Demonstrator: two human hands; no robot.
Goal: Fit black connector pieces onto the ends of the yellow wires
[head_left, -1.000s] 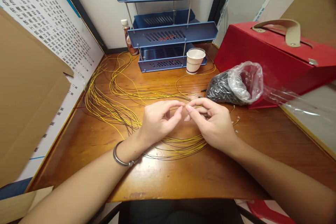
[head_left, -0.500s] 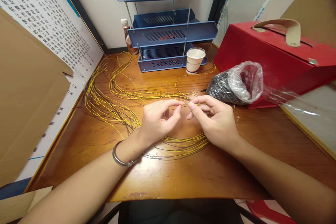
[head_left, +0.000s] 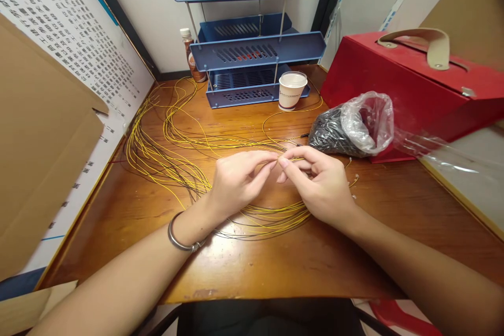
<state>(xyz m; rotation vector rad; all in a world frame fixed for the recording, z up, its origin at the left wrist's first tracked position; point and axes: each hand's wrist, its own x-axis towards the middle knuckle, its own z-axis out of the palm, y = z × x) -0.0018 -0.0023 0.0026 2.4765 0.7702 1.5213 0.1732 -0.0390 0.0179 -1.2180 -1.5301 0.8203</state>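
Over the middle of the desk my two hands almost touch at the fingertips. My right hand [head_left: 323,181] pinches a thin yellow wire [head_left: 297,158] between thumb and index finger, its other fingers curled. Thumb and index finger of my left hand [head_left: 236,178] are pressed together at the tips. Whatever is between them is too small to make out. A long loose bundle of yellow and black wires [head_left: 271,220] curves beneath both hands and spreads out to the left.
Right of my hands lies a clear plastic bag [head_left: 334,128] of small black pieces, against a red box [head_left: 354,68] with a beige handle. Behind stand a paper cup [head_left: 292,97], a blue tiered rack [head_left: 255,55] and a bottle [head_left: 192,60]. Cardboard [head_left: 43,152] leans at left.
My left thumb and index finger have closed together at the tips. My right hand has shifted slightly left, bringing its fingertips closer to the left ones.
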